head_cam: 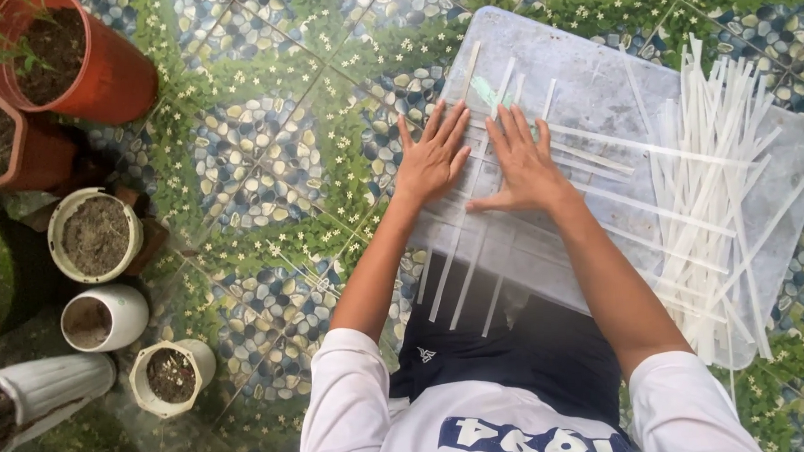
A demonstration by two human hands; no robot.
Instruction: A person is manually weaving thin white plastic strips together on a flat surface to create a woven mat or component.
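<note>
On your lap, closest to you, rests the near edge of a translucent plastic lid [596, 109], a flat, scuffed, rounded-corner sheet that serves as your working surface over the dark shorts. Your white sleeves frame it. Across the lid lie the woven strips [475, 241], thin, flat, semi-clear plastic bands crossing each other, their near ends hanging past the lid's edge. Your left hand [432, 159] and right hand [524, 162] lie side by side, palms down and fingers spread flat, pressing on those strips and gripping nothing. To your right on the lid sits a loose bundle of spare strips [715, 158], long and pale. Beyond and beneath is the floor [263, 151], glossy tiles printed with pebbles and small white flowers. To your left stand white pots [106, 316] and orange pots [96, 58], round, filled with soil
</note>
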